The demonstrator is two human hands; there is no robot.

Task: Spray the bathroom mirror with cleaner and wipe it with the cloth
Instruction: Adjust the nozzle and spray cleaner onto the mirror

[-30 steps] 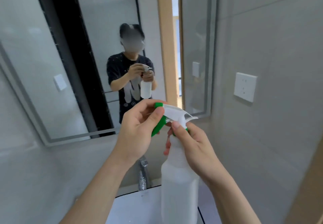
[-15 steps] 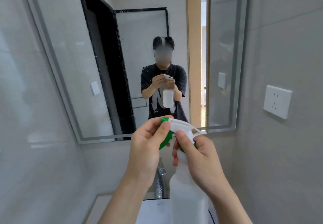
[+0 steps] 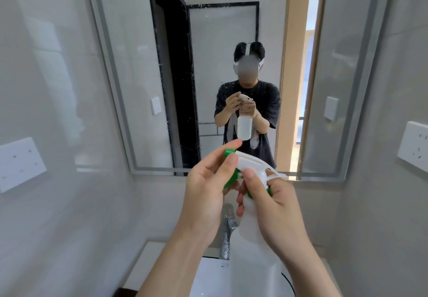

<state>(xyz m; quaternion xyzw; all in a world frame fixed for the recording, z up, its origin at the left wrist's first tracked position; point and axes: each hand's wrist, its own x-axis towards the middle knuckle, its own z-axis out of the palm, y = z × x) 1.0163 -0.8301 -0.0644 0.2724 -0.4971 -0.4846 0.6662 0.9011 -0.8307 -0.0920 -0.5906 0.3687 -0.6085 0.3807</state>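
So from the head cam, the only view we had: we were holding the spray bottle (image 3: pixel 249 227) up in front of us, roughly chest height, right above the sink (image 3: pixel 208 280) and the faucet (image 3: pixel 228 229). Our right hand (image 3: pixel 275 211) was wrapped around the bottle's neck just under the white trigger head (image 3: pixel 252 167), thumb up against the head, so that hand was clamped on the bottle and carrying it. Our left hand (image 3: pixel 206 187) was up at the front of the head, thumb and forefinger pinching the little green nozzle tip (image 3: pixel 229 152), which looked to us like setting the nozzle before spraying. The bottle stood about upright, long axis vertical, and the sprayer head ran forward and a bit left, pointing at the mirror (image 3: pixel 220 69). That's the bit that mattered: the mirror was straight ahead and above our hands, well apart from the nozzle, with white specks already showing on the glass around the dark door frame. Both hands were together on the bottle, the left nearer the mirror. We'd guess the next thing would be letting go with the left and raising the nozzle toward the glass. Couldn't spot the cloth anywhere for sure.
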